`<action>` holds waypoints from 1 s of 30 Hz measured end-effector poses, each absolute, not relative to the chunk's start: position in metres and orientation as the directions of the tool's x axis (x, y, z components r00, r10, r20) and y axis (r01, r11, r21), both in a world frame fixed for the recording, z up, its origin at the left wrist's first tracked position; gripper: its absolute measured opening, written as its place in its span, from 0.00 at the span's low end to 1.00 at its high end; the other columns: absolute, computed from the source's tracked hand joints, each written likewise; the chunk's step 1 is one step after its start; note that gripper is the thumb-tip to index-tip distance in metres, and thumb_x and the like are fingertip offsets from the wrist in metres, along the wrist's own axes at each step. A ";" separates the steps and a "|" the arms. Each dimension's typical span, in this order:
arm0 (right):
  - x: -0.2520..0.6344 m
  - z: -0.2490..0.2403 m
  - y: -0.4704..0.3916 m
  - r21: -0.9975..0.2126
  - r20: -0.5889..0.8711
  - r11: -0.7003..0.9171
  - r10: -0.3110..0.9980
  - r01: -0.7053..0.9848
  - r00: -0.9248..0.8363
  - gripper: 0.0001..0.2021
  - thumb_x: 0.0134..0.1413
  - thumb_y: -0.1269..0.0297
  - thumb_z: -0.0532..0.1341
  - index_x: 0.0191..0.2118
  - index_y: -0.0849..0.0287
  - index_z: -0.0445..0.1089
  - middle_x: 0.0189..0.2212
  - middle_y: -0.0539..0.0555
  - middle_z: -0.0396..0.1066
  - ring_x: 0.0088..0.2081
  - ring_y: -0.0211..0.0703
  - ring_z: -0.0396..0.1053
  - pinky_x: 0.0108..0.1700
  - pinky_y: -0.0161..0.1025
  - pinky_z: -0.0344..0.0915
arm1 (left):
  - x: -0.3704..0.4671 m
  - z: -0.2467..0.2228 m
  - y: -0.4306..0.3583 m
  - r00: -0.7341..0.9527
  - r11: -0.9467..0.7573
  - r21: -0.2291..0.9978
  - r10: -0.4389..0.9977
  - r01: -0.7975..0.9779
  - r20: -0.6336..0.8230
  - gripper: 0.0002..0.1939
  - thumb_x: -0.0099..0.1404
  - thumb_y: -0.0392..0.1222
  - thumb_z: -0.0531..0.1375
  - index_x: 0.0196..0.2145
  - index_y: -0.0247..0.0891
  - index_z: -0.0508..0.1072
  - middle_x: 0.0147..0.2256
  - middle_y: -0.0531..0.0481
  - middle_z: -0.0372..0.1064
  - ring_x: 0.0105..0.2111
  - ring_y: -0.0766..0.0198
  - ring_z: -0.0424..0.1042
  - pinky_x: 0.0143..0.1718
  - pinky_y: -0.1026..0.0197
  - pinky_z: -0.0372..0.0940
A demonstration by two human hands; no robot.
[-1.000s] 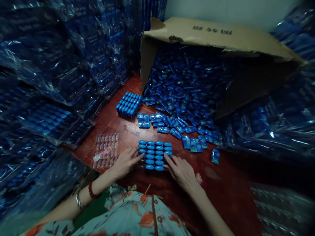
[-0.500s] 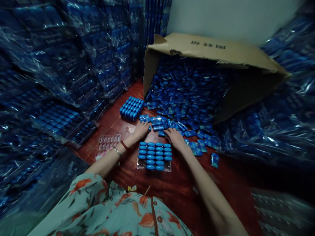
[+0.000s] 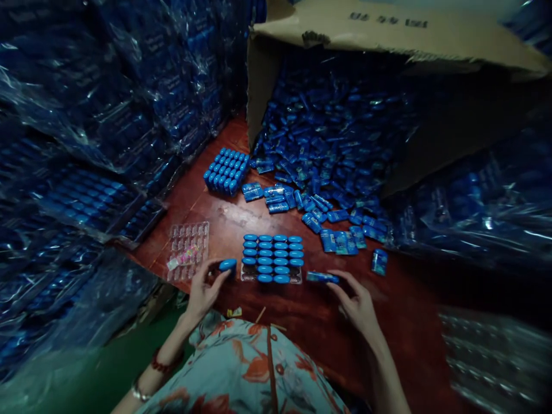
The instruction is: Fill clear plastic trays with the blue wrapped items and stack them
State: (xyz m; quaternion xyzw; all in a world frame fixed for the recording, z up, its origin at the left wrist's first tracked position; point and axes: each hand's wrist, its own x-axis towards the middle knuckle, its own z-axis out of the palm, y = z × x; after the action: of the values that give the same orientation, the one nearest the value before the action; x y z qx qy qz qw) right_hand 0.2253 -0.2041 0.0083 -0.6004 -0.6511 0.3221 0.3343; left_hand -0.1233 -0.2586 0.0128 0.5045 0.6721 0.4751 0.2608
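Note:
My left hand [image 3: 209, 284] pinches a blue capsule-shaped piece [image 3: 227, 264] just left of the central tray. Between thumb and fingers of my right hand [image 3: 354, 293] is a blue packet [image 3: 322, 277], seen edge-on right of that tray. The clear tray [image 3: 249, 276] carries rows of blue pieces [image 3: 273, 253]; its two front corners hold no blue pieces. Behind it, loose blue packets [image 3: 278, 206] lie on the red-brown table [image 3: 241, 215].
An open cardboard box [image 3: 388, 29] on its side spills many blue packets. A stacked block of blue pieces [image 3: 226, 171] stands back left. A clear tray with pink items [image 3: 188, 250] lies left. Plastic-wrapped stacks [image 3: 107, 115] rise at the left; more trays [image 3: 495, 356] are at lower right.
Both hands have come back from the loose packets to either side of the central tray, each now with a blue item. The view has tilted down.

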 end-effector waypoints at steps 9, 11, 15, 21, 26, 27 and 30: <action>0.182 0.032 -0.195 -0.431 0.112 0.565 0.807 0.703 -0.580 0.16 0.61 0.70 0.48 0.51 0.56 0.65 0.40 0.58 0.69 0.40 0.44 0.69 0.40 0.40 0.68 | -0.111 -0.014 -0.248 0.130 -0.426 0.628 0.878 0.651 0.461 0.20 0.66 0.30 0.49 0.53 0.42 0.64 0.44 0.43 0.68 0.43 0.62 0.69 0.42 0.57 0.68; 0.183 0.042 -0.195 -0.335 0.010 0.606 0.768 0.722 -0.640 0.19 0.58 0.75 0.47 0.52 0.57 0.64 0.40 0.59 0.69 0.39 0.44 0.69 0.40 0.41 0.69 | -0.118 -0.016 -0.249 0.191 -0.460 0.555 0.860 0.693 0.473 0.22 0.66 0.29 0.48 0.56 0.44 0.61 0.44 0.43 0.67 0.43 0.63 0.69 0.41 0.58 0.68; 0.178 0.055 -0.191 -0.291 -0.098 0.663 0.696 0.689 -0.711 0.21 0.56 0.77 0.48 0.51 0.53 0.65 0.40 0.57 0.70 0.42 0.44 0.68 0.43 0.43 0.68 | -0.123 -0.015 -0.246 0.254 -0.515 0.525 0.834 0.678 0.490 0.23 0.67 0.30 0.48 0.58 0.43 0.59 0.43 0.43 0.67 0.41 0.64 0.69 0.39 0.61 0.68; 0.171 0.059 -0.189 -0.259 -0.134 0.693 0.664 0.673 -0.735 0.23 0.53 0.81 0.47 0.50 0.53 0.66 0.43 0.57 0.71 0.47 0.45 0.68 0.47 0.43 0.66 | -0.128 -0.011 -0.236 0.381 -0.535 0.534 0.844 0.654 0.378 0.15 0.69 0.35 0.48 0.51 0.40 0.65 0.42 0.44 0.69 0.41 0.64 0.70 0.41 0.62 0.67; 0.162 0.074 -0.188 -0.226 -0.115 0.738 0.628 0.636 -0.770 0.21 0.52 0.80 0.47 0.45 0.52 0.67 0.41 0.56 0.72 0.43 0.45 0.69 0.44 0.43 0.66 | -0.132 0.003 -0.227 0.495 -0.519 0.542 0.844 0.661 0.205 0.14 0.70 0.39 0.47 0.46 0.41 0.69 0.38 0.48 0.69 0.37 0.65 0.68 0.39 0.63 0.64; 0.158 0.076 -0.187 -0.217 -0.110 0.747 0.620 0.628 -0.777 0.21 0.52 0.80 0.47 0.45 0.52 0.67 0.40 0.55 0.72 0.42 0.45 0.69 0.44 0.43 0.65 | -0.131 0.007 -0.225 0.530 -0.547 0.519 0.824 0.657 0.199 0.14 0.70 0.39 0.46 0.46 0.42 0.69 0.38 0.48 0.69 0.36 0.65 0.67 0.39 0.64 0.64; 0.151 0.075 -0.185 -0.145 -0.099 0.766 0.618 0.626 -0.780 0.18 0.53 0.78 0.50 0.44 0.53 0.68 0.37 0.55 0.72 0.39 0.44 0.69 0.42 0.42 0.65 | -0.129 0.017 -0.222 0.616 -0.644 0.393 0.758 0.656 0.214 0.15 0.69 0.36 0.47 0.50 0.42 0.66 0.41 0.46 0.68 0.38 0.62 0.65 0.41 0.61 0.62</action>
State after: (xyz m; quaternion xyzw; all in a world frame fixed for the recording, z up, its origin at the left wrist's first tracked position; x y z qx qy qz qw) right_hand 0.1511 -0.1852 0.0755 -0.3310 -0.9395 0.0853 -0.0226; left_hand -0.1286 -0.2222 0.0165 0.8881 0.3981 0.1827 0.1393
